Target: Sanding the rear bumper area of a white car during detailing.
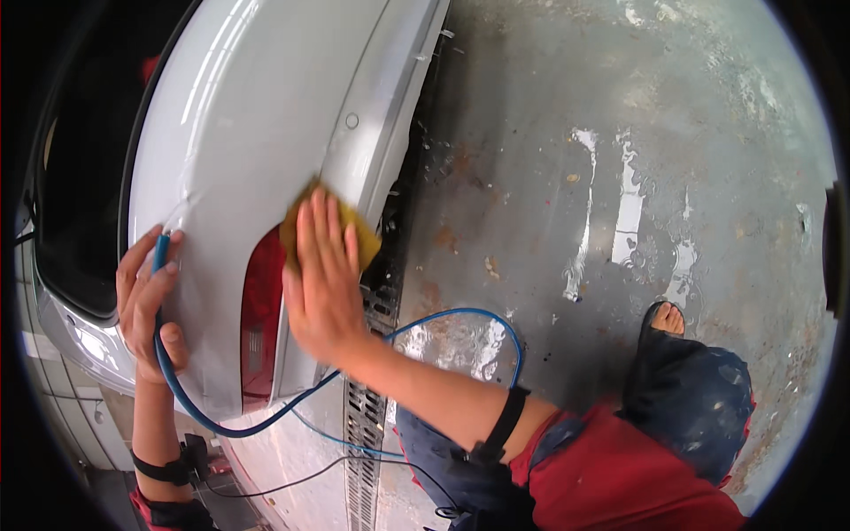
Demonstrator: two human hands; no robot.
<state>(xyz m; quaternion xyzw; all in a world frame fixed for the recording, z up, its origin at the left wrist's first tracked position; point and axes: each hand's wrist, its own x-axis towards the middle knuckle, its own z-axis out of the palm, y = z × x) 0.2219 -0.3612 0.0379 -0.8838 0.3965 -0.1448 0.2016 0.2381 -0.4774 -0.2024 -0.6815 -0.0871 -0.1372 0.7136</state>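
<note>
A silver-white car body [266, 97] fills the left half, with a red tail light [260, 310] set into its corner. Under the fingers of my right hand [326, 283] a square yellow-brown pad [365, 237] lies flat on the panel just above the tail light. The fingers stretch over the pad and hold it against the paint; whether it is sandpaper or a sponge cannot be told. My left hand [146, 305] rests on the body left of the tail light. Its fingers hold a blue hose [162, 252] near the end, and a thin clear stream of water runs from the tip.
The hose loops below the tail light and over the grey wet floor [531, 221]. A slotted drain grate [363, 434] runs beside the car. A thin black cable [292, 482] trails near my left arm. My foot [668, 319] stands at the right; a dark rear window [88, 177] is far left.
</note>
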